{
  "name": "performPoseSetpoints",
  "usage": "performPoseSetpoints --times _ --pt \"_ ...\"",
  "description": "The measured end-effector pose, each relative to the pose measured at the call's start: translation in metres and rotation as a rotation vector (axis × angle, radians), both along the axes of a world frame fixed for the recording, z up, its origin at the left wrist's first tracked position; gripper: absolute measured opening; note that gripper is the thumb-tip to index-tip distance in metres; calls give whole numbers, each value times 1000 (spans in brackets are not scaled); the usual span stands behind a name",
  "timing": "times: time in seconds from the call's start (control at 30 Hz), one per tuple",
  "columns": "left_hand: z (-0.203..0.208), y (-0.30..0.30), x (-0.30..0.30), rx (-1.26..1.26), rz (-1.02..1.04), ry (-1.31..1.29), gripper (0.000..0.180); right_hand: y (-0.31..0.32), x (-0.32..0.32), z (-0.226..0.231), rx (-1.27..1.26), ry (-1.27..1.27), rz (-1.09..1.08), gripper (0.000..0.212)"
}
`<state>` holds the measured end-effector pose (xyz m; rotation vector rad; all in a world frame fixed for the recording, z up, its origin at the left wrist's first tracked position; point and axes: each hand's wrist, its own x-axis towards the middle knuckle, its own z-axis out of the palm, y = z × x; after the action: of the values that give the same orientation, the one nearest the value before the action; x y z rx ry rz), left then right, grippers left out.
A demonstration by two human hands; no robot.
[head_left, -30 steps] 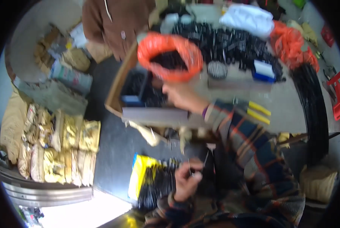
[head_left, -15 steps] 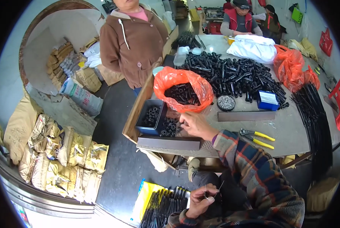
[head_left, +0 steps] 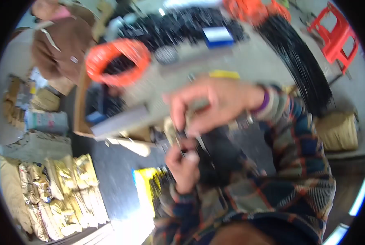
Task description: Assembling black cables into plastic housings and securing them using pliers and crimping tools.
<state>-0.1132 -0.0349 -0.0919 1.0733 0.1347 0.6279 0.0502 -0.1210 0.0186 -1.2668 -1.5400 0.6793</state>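
Note:
Over my lap both hands come together, blurred by motion. My left hand (head_left: pixel 183 169) is closed, fingertips up, on what looks like a thin metal wire, seen only as a pale streak. Just above it, my right hand (head_left: pixel 219 102) reaches down with thumb and forefinger pinched on a small black part (head_left: pixel 182 133), too smeared to name more exactly. The part is close to my left fingertips; whether they touch cannot be told. Beyond my hands, small black ring-like parts lie by a dark blue bin (head_left: pixel 95 117) at the table's left end.
An orange plastic bag (head_left: pixel 94 65) of dark parts stands on the table (head_left: pixel 145 92). Behind it are a round container (head_left: pixel 166 54), a black hardware heap (head_left: pixel 182 24) and a blue box (head_left: pixel 218 37). Black rods (head_left: pixel 299 61) hang over the right edge. A person (head_left: pixel 62 49) stands at left.
My right hand has left the small parts by the bin and come back to my left hand, carrying a small black part. My left hand has risen. The view has swung right and down.

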Motion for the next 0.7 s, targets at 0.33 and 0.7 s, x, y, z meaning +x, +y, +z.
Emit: performPoseSetpoints --times 0.33,0.7 --pt "13 -53 27 -73 -126 -110 25 -85 -9 -12 140 -244 -253 21" --pt "15 -62 32 -103 -98 -79 27 -80 -2 -24 119 -70 -414 9"
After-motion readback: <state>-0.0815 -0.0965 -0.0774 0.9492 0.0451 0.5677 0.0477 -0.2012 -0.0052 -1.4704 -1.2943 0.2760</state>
